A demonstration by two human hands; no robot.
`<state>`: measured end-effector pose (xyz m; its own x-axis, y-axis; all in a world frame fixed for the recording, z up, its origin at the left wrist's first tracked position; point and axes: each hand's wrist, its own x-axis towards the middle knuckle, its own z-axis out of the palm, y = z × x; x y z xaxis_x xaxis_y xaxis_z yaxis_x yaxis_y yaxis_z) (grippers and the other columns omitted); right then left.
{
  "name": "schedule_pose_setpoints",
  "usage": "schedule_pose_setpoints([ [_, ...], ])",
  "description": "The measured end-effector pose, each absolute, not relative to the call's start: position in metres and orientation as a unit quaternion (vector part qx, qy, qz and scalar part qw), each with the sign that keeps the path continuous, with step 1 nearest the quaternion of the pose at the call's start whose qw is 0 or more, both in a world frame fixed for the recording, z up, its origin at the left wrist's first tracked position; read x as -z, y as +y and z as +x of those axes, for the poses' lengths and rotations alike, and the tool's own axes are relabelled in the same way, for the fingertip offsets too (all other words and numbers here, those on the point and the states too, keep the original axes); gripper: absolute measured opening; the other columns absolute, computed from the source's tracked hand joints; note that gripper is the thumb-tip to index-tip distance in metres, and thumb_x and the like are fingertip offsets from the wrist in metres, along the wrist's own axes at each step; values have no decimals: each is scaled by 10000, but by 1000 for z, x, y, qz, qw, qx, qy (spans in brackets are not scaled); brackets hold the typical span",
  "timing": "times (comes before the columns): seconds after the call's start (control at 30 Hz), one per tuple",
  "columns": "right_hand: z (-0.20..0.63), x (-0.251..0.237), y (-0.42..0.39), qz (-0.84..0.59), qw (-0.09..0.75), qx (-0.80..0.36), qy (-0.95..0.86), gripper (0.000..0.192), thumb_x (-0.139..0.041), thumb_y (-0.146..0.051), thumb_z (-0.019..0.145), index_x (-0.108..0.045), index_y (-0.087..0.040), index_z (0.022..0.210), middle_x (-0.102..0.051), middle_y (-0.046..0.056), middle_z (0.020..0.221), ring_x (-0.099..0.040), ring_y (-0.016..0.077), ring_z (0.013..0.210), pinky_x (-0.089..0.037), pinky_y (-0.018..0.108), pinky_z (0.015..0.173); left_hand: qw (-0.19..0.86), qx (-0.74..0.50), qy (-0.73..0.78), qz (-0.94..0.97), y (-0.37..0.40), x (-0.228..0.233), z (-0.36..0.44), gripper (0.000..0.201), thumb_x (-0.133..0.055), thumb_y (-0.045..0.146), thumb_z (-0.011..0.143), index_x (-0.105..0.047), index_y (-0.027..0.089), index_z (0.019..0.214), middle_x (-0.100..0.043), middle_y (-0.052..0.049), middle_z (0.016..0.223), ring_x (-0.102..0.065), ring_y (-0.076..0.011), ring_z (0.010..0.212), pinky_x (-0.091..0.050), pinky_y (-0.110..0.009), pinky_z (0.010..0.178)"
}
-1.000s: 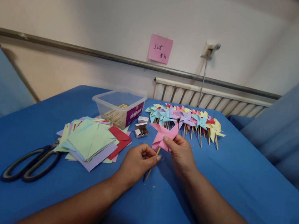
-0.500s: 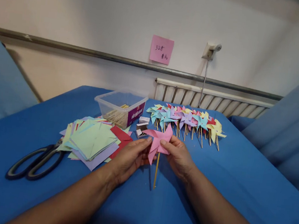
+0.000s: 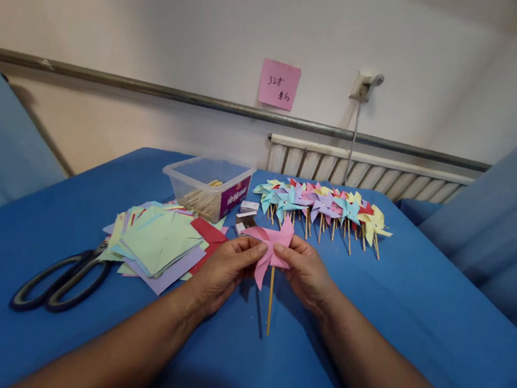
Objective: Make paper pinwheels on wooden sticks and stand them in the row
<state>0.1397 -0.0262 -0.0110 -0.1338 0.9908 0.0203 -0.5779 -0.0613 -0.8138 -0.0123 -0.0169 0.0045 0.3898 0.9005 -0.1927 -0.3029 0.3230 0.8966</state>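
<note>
Pink paper pinwheel (image 3: 277,236) on a stick (image 3: 270,301) is pinched by both hands (image 3: 309,274) at near centre, over a blue tabletop (image 3: 413,311). Scissors (image 3: 77,267) and stacked paper (image 3: 157,241) lie left; many-coloured pinwheels (image 3: 324,204) cluster far right, before a radiator (image 3: 319,149).

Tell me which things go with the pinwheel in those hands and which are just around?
Probably part of it:
pink pinwheel, held by the left hand and right hand
pile of coloured paper
clear tub of sticks
pinwheels farther back
perhaps the scissors, lying beside the paper

Probably just around:
pink note on the wall
socket
metal rail
radiator
</note>
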Motion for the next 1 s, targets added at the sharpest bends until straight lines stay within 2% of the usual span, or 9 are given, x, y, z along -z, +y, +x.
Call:
schedule_pose_setpoints([
  [0.1,140,11,-27,-276,574,-684,-355,220,-773,-222,697,-719,-161,901,-734,42,914,-652,130,781,-478,267,798,737,-412,362,395,-16,-4,-12,262,-777,309,691,-653,118,821,-639,-40,736,-598,-137,692,-481,-253,686],
  [0.3,144,12,-27,-254,568,-698,-355,224,-743,-244,735,-710,-164,942,-729,48,913,-650,138,786,-478,277,783,780,-392,295,389,-15,-5,-16,257,-715,347,759,-667,126,881,-666,-66,817,-609,-153,741,-502,-284,718],
  [0.47,143,14,-26,-255,561,-701,-360,231,-758,-235,719,-711,-158,931,-728,45,919,-644,127,773,-471,264,780,755,-400,344,388,-13,-1,-14,250,-778,303,693,-670,127,833,-660,-46,770,-614,-145,710,-495,-267,702],
  [0.77,140,11,-29,-277,556,-692,-368,205,-782,-237,682,-714,-171,864,-733,38,879,-652,140,766,-470,294,792,762,-380,332,406,-16,0,-11,274,-766,303,705,-710,97,875,-700,-98,803,-633,-170,731,-487,-316,782],
  [1.0,142,15,-26,-299,556,-665,-400,252,-777,-260,680,-714,-174,908,-726,51,898,-650,171,787,-467,347,828,726,-451,339,393,-12,-7,-16,330,-658,438,787,-686,145,935,-699,-80,857,-639,-190,773,-496,-320,741],
])
